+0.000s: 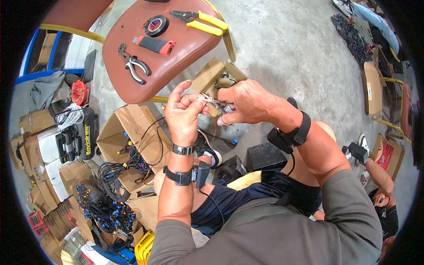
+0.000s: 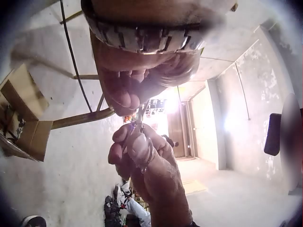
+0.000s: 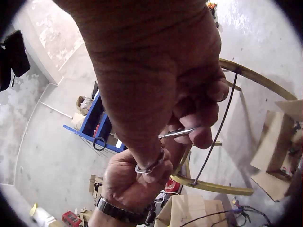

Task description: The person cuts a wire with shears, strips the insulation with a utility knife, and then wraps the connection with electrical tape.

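Note:
My right hand grips a small pair of metal scissors, with the thumb through one ring handle. The blades point left, toward my left hand. There the thumb and index finger pinch a small pale piece right at the blade tips; I cannot tell what it is. Seen from the left wrist, the scissors show a ring round the thumb, and both hands' fingertips nearly meet. In the right wrist view the right hand hides much of the scissors.
Ahead, a brown chair seat bears pliers, a utility knife, black tape and yellow-handled wire strippers. Below the hands stands an open carton. Another carton with cables is at left. A person sits at right.

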Demonstrator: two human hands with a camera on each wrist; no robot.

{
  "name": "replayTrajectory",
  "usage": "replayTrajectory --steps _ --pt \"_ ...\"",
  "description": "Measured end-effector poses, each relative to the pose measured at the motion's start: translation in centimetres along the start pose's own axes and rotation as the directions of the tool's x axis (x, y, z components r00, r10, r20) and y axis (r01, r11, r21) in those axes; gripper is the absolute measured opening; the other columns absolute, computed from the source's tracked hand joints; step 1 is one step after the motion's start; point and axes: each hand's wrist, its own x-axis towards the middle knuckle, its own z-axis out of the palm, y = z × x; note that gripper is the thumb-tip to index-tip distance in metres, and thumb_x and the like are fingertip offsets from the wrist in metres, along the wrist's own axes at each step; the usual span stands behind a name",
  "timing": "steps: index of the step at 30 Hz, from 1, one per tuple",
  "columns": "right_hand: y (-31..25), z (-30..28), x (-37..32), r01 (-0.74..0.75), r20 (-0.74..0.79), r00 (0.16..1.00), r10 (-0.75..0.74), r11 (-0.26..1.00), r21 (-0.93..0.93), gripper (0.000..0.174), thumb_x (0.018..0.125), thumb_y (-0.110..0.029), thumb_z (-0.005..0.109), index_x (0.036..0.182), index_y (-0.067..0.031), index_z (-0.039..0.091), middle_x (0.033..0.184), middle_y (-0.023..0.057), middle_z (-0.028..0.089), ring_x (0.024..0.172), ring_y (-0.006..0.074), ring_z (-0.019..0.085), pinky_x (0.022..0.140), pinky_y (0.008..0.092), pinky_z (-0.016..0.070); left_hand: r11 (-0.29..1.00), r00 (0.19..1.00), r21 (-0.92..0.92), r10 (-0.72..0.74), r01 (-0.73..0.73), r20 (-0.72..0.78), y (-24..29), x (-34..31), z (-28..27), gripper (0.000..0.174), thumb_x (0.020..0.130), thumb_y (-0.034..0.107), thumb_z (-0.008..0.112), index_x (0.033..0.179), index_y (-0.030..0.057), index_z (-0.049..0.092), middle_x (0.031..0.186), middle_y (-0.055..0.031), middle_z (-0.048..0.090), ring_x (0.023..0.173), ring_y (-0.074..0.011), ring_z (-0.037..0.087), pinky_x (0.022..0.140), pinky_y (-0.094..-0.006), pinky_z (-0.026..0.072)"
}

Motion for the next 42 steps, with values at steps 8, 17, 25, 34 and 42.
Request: replayTrajectory --steps 8,17,25,34,42 --pt "0.06 0.06 0.17 0.02 0.0 1.0 -0.02 1.0 0.01 0.035 0.068 -0.033 0.08 0.081 -0.0044 0.065 0.073 0.0189 0.067 0.075 0.0402 0.068 0.069 0.0473 0.0533 1.0 1.0 0.016 0.006 -0.006 -0.003 -0.05 0.05 -0.06 0.053 0.085 -0.01 0.063 0.134 -0.0048 0.045 0.089 -0.0131 0.07 0.069 -0.0166 0.064 0.063 -0.0279 0.0534" --pt "0.24 0.03 0.08 -0.008 0.007 1.0 0.008 1.0 0.005 0.034 0.069 -0.033 0.081 0.082 -0.0048 0.066 0.073 0.0178 0.068 0.076 0.0395 0.068 0.07 0.0475 0.0532 1.0 0.999 0.012 0.002 -0.002 -0.04 -0.1 -0.11 0.48 0.053 0.084 -0.009 0.066 0.134 -0.0045 0.046 0.092 -0.0126 0.07 0.071 -0.0167 0.065 0.067 -0.0281 0.0553" --pt "0.09 0.05 0.06 0.006 0.014 1.0 -0.006 1.0 0.01 0.033 0.069 -0.032 0.08 0.081 -0.0041 0.066 0.073 0.0182 0.068 0.076 0.0394 0.068 0.069 0.0473 0.0533 1.0 0.999 0.001 0.026 -0.026 -0.029 -0.28 0.0 0.4 0.056 0.081 -0.012 0.064 0.134 -0.0041 0.046 0.091 -0.0111 0.069 0.073 -0.0173 0.065 0.067 -0.029 0.0551" --pt "-0.29 0.0 0.04 0.012 0.012 1.0 -0.013 0.999 0.042 0.036 0.069 -0.034 0.081 0.08 -0.004 0.065 0.071 0.0186 0.067 0.074 0.0399 0.067 0.067 0.0474 0.0527 0.99 1.0 -0.14 -0.02 0.021 0.01 -0.54 0.12 -0.19 0.061 0.08 -0.012 0.062 0.136 -0.0012 0.043 0.09 -0.0116 0.067 0.072 -0.0186 0.064 0.067 -0.0306 0.0539" --pt "-0.32 0.14 0.26 0.067 -0.009 0.998 -0.066 0.992 0.108 0.038 0.07 -0.036 0.081 0.077 -0.0042 0.061 0.068 0.0174 0.066 0.07 0.0408 0.066 0.064 0.0482 0.0513 0.967 0.999 -0.253 -0.008 0.018 0.042 -0.4 0.21 -0.14 0.063 0.079 -0.009 0.063 0.138 0.0007 0.042 0.09 -0.0107 0.066 0.073 -0.0187 0.063 0.067 -0.031 0.0532"
